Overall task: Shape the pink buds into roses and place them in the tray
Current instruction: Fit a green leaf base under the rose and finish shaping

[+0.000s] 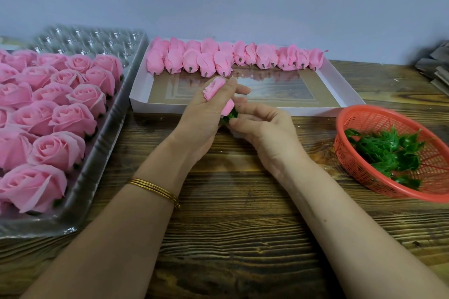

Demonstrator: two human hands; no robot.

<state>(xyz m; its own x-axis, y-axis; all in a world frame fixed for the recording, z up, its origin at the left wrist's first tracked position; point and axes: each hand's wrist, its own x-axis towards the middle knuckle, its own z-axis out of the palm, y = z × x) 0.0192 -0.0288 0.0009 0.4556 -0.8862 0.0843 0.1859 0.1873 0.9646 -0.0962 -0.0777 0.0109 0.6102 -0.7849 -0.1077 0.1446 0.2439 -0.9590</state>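
While many roses (60, 119) already sit in the near part of the tray (92, 39) on the left, its far cups are bare. One pink bud (215, 88) is in the middle. The left hand (201, 116) holds it, and the right hand (262, 128) pinches its green base (231, 114). A row of buds (218, 62) waits in the far box (340, 94).

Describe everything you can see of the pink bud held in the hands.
The pink bud is a roll of thin, layered petals, paper or foam by its look, not yet opened out. It points up and away from the person, above the wooden table, in front of the white box. The left hand grips it around the middle, and its fingers hide much of it. At its lower end sits a green leaf collar, which the right hand pinches.
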